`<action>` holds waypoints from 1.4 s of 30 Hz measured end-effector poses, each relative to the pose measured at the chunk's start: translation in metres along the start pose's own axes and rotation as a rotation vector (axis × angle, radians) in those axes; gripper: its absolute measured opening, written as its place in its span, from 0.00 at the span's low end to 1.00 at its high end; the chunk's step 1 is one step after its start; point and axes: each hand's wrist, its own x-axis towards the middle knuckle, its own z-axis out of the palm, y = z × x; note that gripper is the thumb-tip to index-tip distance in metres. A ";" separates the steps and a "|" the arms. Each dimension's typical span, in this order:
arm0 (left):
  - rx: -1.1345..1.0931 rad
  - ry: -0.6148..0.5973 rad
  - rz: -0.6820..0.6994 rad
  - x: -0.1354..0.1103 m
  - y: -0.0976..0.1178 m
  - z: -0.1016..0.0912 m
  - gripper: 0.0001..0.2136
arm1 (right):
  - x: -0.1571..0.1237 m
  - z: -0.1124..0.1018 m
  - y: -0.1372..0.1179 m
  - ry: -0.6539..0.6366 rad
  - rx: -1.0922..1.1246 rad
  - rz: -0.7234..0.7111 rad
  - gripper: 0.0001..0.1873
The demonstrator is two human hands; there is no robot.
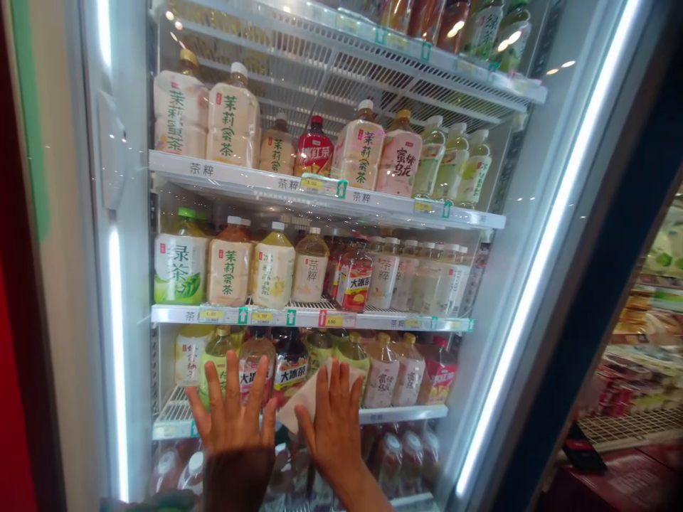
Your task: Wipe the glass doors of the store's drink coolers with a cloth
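My left hand (235,419) is raised with its fingers spread wide, palm toward the glass front (299,203) of a drinks cooler, and holds nothing. Beside it, my right hand (334,423) lies over a pale beige cloth or paper wipe (294,412), keeping it against the glass. Its fingers are fairly close together and the thumb stands apart. Part of the wipe is hidden under the palm. Behind both hands, a lower shelf (398,412) carries bottled teas, among them a dark-labelled bottle (291,370) seen between the hands.
Several white wire shelves of bottles fill the cooler, with price tags along a shelf edge (267,316). Bright light strips run up the left side (116,355) and the right side (549,235). Farther right stands a rack of packaged goods (629,370).
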 end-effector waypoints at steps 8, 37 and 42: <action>0.032 0.030 -0.047 0.004 -0.015 -0.003 0.38 | 0.103 -0.013 -0.008 0.055 0.047 0.004 0.44; -0.053 0.040 -0.080 0.006 -0.011 -0.004 0.36 | 0.081 -0.012 -0.016 0.015 0.031 -0.041 0.42; -0.007 0.048 -0.044 0.006 -0.007 -0.001 0.38 | 0.085 -0.016 -0.013 0.004 0.033 -0.029 0.41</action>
